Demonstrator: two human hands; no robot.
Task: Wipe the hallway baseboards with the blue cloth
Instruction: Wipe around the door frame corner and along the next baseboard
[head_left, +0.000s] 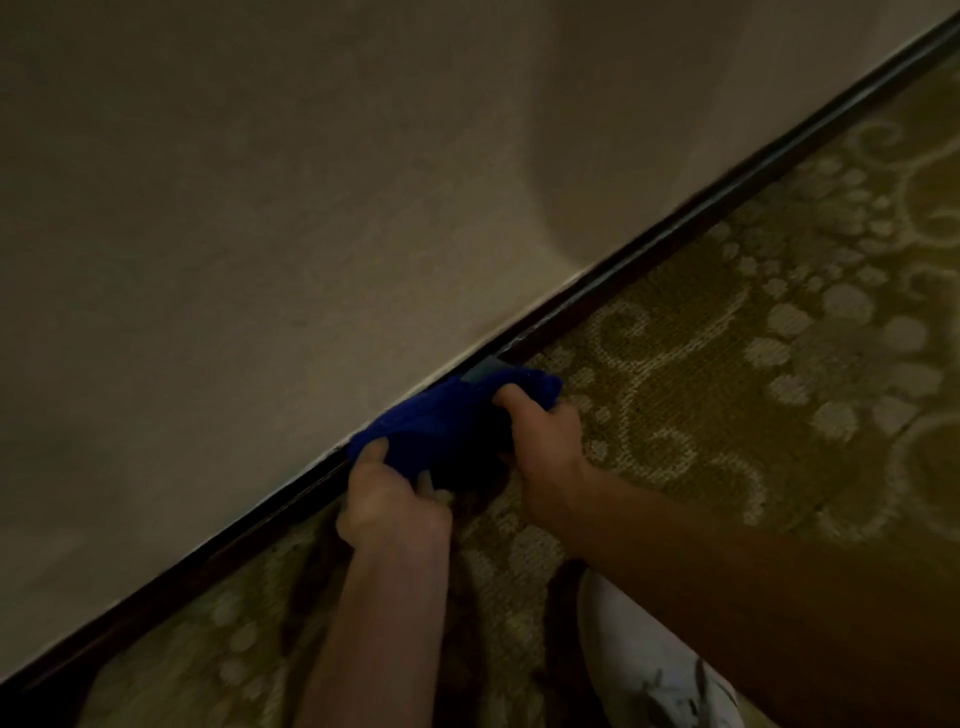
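head view: in the middle of the frame the left hand (387, 499) pinches the left end of the blue cloth (447, 421), fingers curled on it. the right hand (545, 441) grips the other end. the cloth sits bunched on the dark baseboard (727, 197), which runs from lower left to upper right. to wipe well, press flat and slide along the strip. the cloth looks soft and fuzzy, the wall (260, 208) plain and smooth, the carpet (779, 338) swirly and bumpy.
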